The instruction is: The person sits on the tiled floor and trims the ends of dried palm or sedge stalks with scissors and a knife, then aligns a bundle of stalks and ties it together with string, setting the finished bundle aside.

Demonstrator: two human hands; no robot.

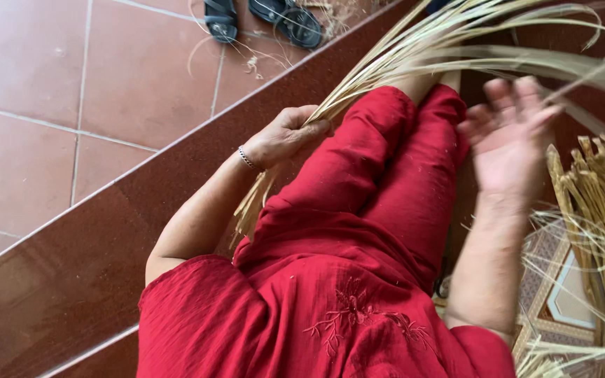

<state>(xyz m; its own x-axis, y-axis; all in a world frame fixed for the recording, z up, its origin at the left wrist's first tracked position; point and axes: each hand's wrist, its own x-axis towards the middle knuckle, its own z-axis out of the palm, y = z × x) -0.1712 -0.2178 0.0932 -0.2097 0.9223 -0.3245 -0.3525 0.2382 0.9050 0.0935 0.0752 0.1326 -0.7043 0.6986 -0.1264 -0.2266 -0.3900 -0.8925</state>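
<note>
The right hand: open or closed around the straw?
Open. The right hand has its fingers spread, blurred, gripping nothing, with thin strands passing near it. The left hand is shut on the straw bundle.

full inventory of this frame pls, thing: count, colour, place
bundle of straw fibres: one, pale tan, gripped in the left hand, fanning toward upper right
pile of dried stalks: one, yellowish tan, right edge
loose strands: several, pale, lower right over the mat
patterned mat: one, brown and white, lower right
sandals: two, dark, on the tiles at top
tiled floor: reddish-brown, upper left
polished step: dark red-brown, running diagonally across the left
bracelet: one, silver, left wrist
red garment: one, with embroidery, centre and bottom
left hand: closed on the fibre bundle
right hand: open, blurred, fingers spread, holding nothing
</note>
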